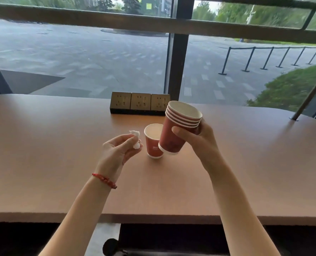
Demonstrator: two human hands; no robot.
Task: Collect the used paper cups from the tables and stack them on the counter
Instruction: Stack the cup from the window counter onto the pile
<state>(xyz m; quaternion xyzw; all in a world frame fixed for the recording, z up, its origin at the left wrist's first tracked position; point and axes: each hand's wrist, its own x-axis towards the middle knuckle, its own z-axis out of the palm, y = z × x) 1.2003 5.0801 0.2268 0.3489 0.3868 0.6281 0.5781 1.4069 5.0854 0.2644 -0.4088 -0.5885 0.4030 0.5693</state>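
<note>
Head cam: I see the right hand (pixel 196 139) wrapped around a tilted stack of red paper cups (pixel 179 130), held just above the bench (pixel 61 163). One single red cup (pixel 153 143) stands upright on the bench, right beside the stack's base. Left hand (pixel 116 150) pinches a crumpled white tissue (pixel 136 139). Socket block (pixel 139 105) sits behind the cups.

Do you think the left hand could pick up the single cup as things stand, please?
Probably not cleanly: the left hand is beside the cup with nothing between, but its fingers already pinch a tissue.
</note>
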